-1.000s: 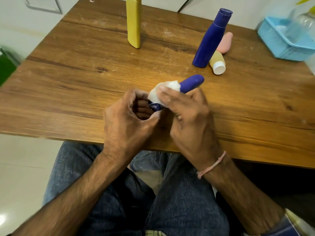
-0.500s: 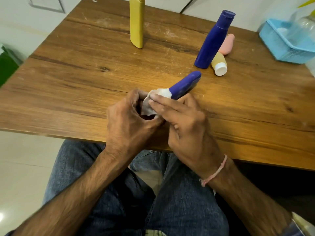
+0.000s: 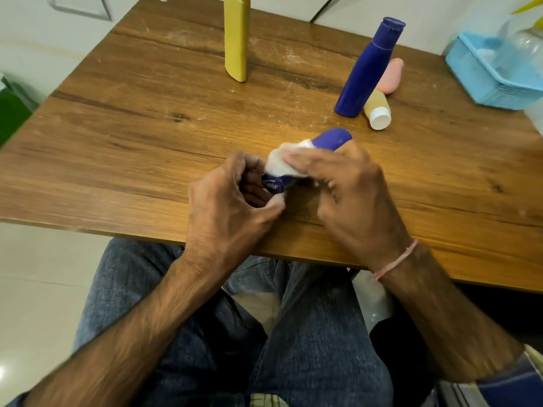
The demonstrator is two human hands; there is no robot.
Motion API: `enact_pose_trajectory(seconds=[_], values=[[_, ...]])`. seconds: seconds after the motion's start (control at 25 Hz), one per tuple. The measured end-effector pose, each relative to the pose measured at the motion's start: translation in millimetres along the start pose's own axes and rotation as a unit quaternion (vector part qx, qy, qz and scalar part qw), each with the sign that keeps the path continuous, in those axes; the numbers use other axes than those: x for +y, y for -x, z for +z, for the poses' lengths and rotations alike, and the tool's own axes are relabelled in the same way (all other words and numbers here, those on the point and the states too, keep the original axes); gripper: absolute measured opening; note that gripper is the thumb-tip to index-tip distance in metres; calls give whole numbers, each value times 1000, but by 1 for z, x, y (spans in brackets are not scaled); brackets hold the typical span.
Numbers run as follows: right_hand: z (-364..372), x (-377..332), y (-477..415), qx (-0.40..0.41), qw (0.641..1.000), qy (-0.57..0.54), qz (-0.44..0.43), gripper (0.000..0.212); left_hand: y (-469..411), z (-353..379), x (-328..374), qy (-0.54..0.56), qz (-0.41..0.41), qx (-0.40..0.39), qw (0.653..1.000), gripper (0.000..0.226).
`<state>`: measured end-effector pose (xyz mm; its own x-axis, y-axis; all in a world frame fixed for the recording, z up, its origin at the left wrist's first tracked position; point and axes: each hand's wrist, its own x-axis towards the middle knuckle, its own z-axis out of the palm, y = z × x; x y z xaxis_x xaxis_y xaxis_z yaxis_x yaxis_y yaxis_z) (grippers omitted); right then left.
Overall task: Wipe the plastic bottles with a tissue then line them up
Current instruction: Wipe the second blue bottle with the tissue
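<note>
A small dark blue bottle (image 3: 332, 139) lies slanted just above the near part of the wooden table (image 3: 117, 136). My left hand (image 3: 232, 207) grips its near end with curled fingers. My right hand (image 3: 349, 189) holds a white tissue (image 3: 282, 161) wrapped over the bottle's middle, with its fingers laid across it. The bottle's far rounded end sticks out past the tissue. A tall yellow bottle (image 3: 236, 39) stands upright at the back. A tall blue bottle (image 3: 367, 69) stands at the back right.
Behind the tall blue bottle lie a pink bottle (image 3: 390, 77) and a small yellow bottle with a white cap (image 3: 377, 111). A light blue basket (image 3: 482, 74) holding a clear plastic bottle sits at the table's right edge. My knees in jeans are under the near edge.
The tissue in my right hand has slid along the small blue bottle, first towards the near end, then back towards the middle. My left hand keeps its grip.
</note>
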<state>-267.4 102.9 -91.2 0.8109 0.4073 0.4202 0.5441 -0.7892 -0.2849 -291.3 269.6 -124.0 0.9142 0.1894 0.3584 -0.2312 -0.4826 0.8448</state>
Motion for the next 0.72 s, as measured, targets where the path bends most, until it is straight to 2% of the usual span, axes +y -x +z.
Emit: enact_pose_trajectory(seconds=[0.08, 0.12, 0.28, 0.36, 0.48, 0.64, 0.72], values=[[-4, 12, -8, 19, 996, 37, 75, 54, 0, 0, 2, 12, 1, -4, 1000, 33], [-3, 9, -7, 26, 995, 38, 86, 54, 0, 0, 2, 12, 3, -5, 1000, 33], [7, -19, 14, -8, 999, -26, -25, 56, 0, -2, 0, -15, 0, 1, 1000, 34], [1, -4, 8, 8, 1000, 0, -16, 57, -1, -1, 1, 0, -14, -8, 1000, 33], [-2, 12, -1, 62, 996, 44, 56, 57, -2, 0, 3, 42, -45, -15, 998, 31], [10, -17, 16, 23, 998, -2, -51, 56, -3, -4, 0, 25, -45, -18, 999, 29], [4, -3, 12, 27, 998, 11, -51, 59, -3, -4, 0, 31, -58, -29, 997, 30]])
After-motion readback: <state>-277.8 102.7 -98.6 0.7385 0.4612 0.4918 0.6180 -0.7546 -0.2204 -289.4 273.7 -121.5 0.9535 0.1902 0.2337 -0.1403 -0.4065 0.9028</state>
